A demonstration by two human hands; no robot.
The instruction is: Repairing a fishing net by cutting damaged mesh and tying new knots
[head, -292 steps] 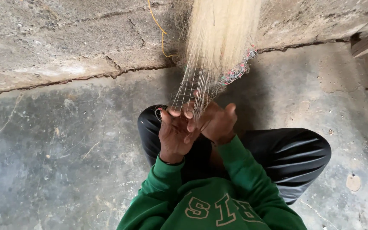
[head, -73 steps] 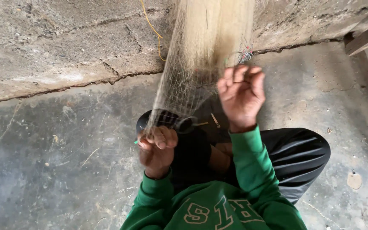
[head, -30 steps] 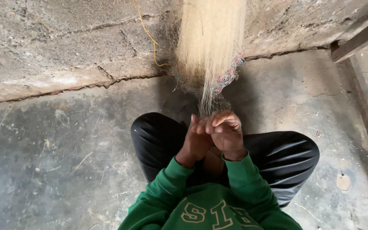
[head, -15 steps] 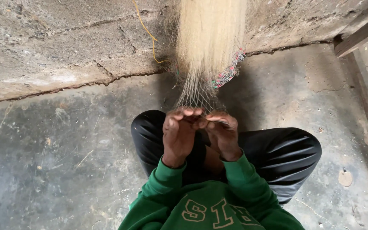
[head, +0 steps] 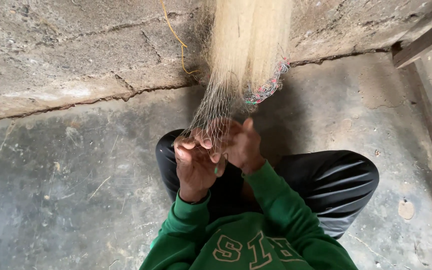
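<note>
A rough concrete wall (head: pixel 76 55) fills the top of the frame, meeting the grey concrete floor (head: pixel 66 190) along a cracked seam; a pale fishing net (head: pixel 248 45) hangs bunched at upper centre, fanning down into thin mesh at mid-frame; a green sweatshirt (head: pixel 256 240) and dark trousers (head: pixel 336 185) occupy the lower centre; the left hand (head: pixel 196 162) sits at centre with fingers (head: pixel 188 145) curled closed on the mesh; the right hand (head: pixel 241 142), just beside and touching it, pinches the same mesh; a twisted red-and-green cord (head: pixel 268 87) edges the net's right side; a thin yellow string (head: pixel 178 42) dangles left of it.
</note>
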